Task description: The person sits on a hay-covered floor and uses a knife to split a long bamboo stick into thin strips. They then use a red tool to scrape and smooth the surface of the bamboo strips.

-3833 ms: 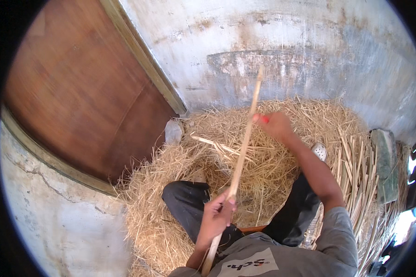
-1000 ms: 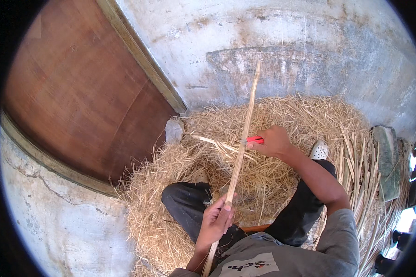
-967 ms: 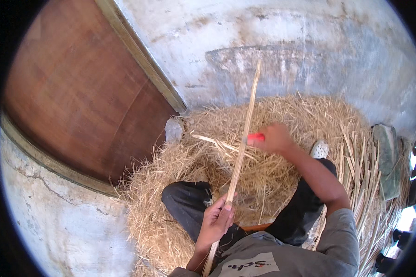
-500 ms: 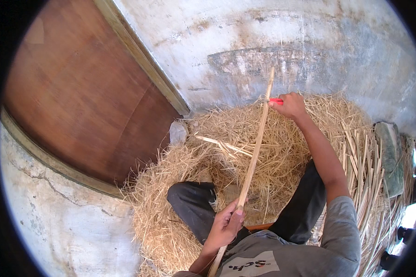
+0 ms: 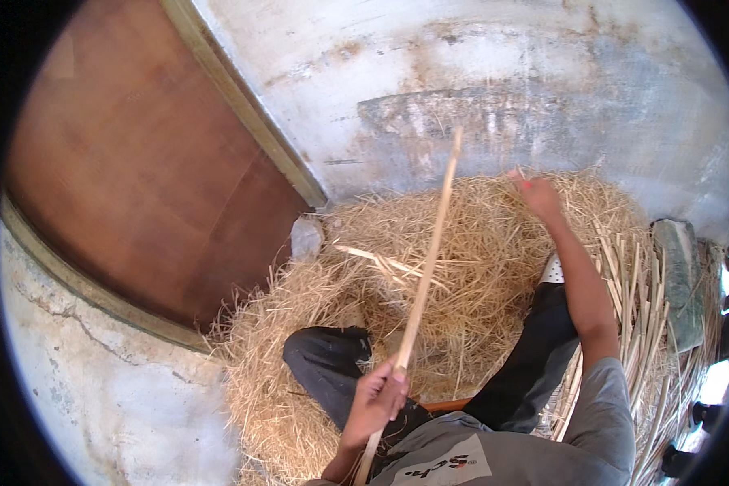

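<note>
My left hand is closed round the lower part of a long pale bamboo strip. The strip slants up and away over my lap, its far end in front of the wall. Beyond my right knee, my right hand is shut on a small red-handled knife, apart from the strip on its right side. Motion smears this hand and the blade. Several short split pieces lie on the straw behind the strip.
Loose straw and shavings cover the ground around my legs. A bundle of long strips lies at the right, beside a greenish stone block. A worn wall stands ahead, a brown door to the left.
My right hand with the knife has moved right, away from the strip. My left hand and the strip have shifted slightly left.
</note>
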`<action>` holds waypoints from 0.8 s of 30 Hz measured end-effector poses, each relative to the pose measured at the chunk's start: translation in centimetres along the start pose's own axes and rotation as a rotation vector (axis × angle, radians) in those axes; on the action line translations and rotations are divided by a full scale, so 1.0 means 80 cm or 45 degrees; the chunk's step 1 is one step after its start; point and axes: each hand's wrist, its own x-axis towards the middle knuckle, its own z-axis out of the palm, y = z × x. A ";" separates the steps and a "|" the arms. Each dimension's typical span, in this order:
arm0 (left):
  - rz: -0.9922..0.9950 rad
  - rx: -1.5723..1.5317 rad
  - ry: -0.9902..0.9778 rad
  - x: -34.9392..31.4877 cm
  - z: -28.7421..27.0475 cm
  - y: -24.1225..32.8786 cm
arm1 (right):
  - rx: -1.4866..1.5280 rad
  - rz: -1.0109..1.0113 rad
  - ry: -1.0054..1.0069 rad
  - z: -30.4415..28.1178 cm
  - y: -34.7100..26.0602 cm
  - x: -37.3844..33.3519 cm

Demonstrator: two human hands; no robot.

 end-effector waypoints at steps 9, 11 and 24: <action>0.220 -0.032 0.062 0.036 0.005 0.033 | -0.169 -1.095 -0.108 0.017 -0.142 -0.202; 0.233 0.062 0.097 0.025 0.012 0.029 | -0.185 -1.014 -0.138 0.020 -0.146 -0.189; 0.196 0.016 0.076 0.009 0.006 0.022 | -0.094 -1.192 0.241 0.047 -0.137 -0.133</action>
